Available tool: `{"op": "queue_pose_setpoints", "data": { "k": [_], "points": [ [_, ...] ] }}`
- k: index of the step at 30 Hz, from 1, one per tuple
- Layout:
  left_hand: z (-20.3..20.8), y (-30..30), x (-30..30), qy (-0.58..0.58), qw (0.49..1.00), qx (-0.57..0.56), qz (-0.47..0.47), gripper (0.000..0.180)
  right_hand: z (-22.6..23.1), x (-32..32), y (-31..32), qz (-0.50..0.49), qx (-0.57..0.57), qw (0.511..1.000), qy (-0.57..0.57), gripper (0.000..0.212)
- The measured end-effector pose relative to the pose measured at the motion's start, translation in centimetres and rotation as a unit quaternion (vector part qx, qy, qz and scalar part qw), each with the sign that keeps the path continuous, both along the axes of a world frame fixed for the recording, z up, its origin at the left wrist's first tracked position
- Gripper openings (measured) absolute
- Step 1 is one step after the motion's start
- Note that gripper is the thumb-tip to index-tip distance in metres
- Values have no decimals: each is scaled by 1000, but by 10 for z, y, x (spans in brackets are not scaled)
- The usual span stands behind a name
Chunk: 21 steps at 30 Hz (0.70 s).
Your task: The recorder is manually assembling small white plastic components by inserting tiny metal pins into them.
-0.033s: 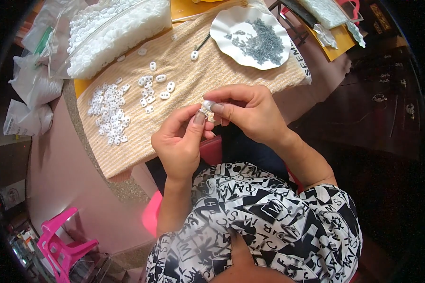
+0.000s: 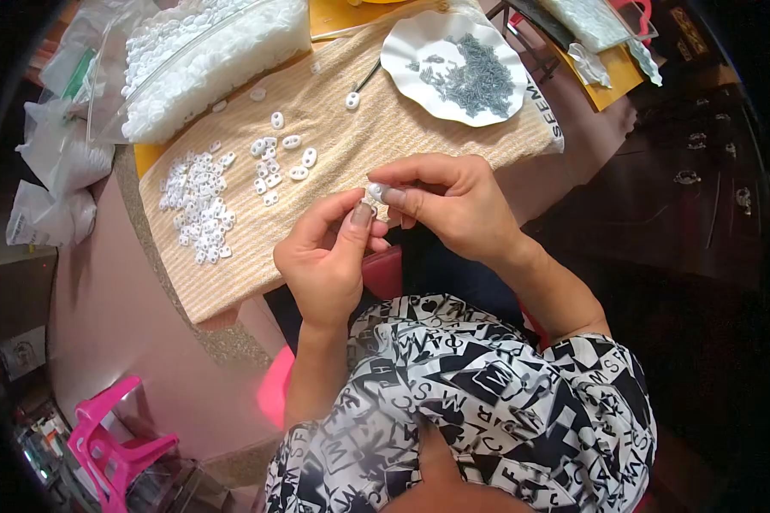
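Note:
My left hand (image 2: 323,261) and my right hand (image 2: 458,209) meet just past the near edge of the cloth-covered table, fingertips almost touching. Between my right thumb and forefinger is a small white plastic piece (image 2: 374,191). My left thumb and forefinger pinch a second small whitish piece (image 2: 370,203) right below it, mostly hidden by the fingers. Loose white oval pieces with two holes (image 2: 310,156) lie on the cloth beyond my left hand. Farther left is a heap of small squarish white two-holed pieces (image 2: 201,205).
A scalloped white plate (image 2: 406,81) with small grey pin-like parts (image 2: 483,77) stands at the back right. Next to it a dark thin tool (image 2: 368,75) points at one oval piece. A clear bin (image 2: 222,73) full of white parts stands back left. A pink stool (image 2: 111,445) is on the floor.

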<state>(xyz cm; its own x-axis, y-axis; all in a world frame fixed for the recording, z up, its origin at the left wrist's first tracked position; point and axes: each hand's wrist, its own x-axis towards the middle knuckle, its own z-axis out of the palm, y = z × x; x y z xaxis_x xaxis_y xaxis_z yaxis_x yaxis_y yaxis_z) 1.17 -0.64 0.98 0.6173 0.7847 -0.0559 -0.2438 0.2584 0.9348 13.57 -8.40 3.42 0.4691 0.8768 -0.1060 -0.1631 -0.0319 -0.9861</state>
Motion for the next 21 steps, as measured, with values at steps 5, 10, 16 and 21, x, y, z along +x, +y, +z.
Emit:
{"op": "queue_pose_setpoints", "data": {
  "k": [5,10,16,21],
  "points": [
    [-2,-2,0,-11,999,36,-4,16,-3,-5,-2,1,26,999,-21,18],
    [-3,-2,-1,-27,998,46,-11,17,0,-5,-2,26,34,999,15,20],
    [-13,8,-2,-102,991,51,-68,26,9,3,-3,53,-14,996,65,14],
    [-16,12,0,-137,979,110,-99,32,8,6,-7,80,33,992,92,10]
  ]
}}
